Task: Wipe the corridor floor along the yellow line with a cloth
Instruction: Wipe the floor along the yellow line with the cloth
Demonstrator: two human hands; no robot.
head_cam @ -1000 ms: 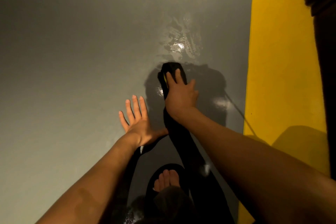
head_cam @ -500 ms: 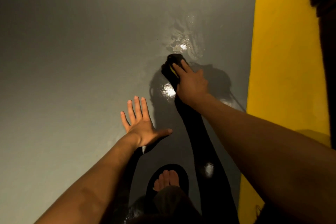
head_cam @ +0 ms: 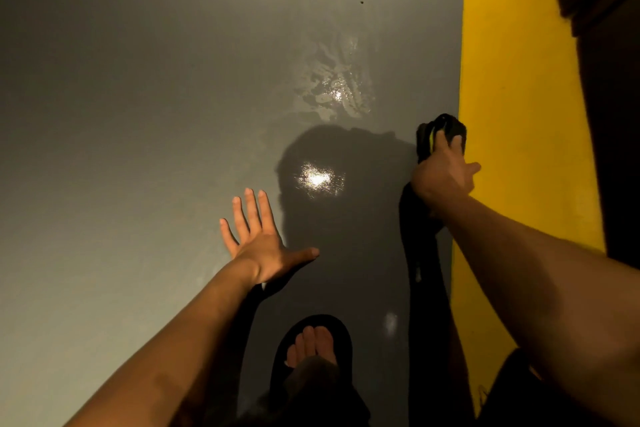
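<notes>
The right hand (head_cam: pixel 443 173) grips a dark bunched cloth (head_cam: pixel 440 133), partly hidden, beside the yellow painted line (head_cam: pixel 512 114); the left hand (head_cam: pixel 259 236) lies spread on the grey floor (head_cam: pixel 138 114).

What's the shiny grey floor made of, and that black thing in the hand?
The grey floor looks like smooth painted or coated concrete: it mirrors a light and shows wet streaks. The yellow line looks like flat paint. The black cloth under the right hand looks soft fabric, since it bunches and folds.

A dim indoor corridor: smooth grey painted floor (head_cam: pixel 138 114) edged by a broad yellow line (head_cam: pixel 512 114) beside a dark wall base (head_cam: pixel 613 149).
</notes>
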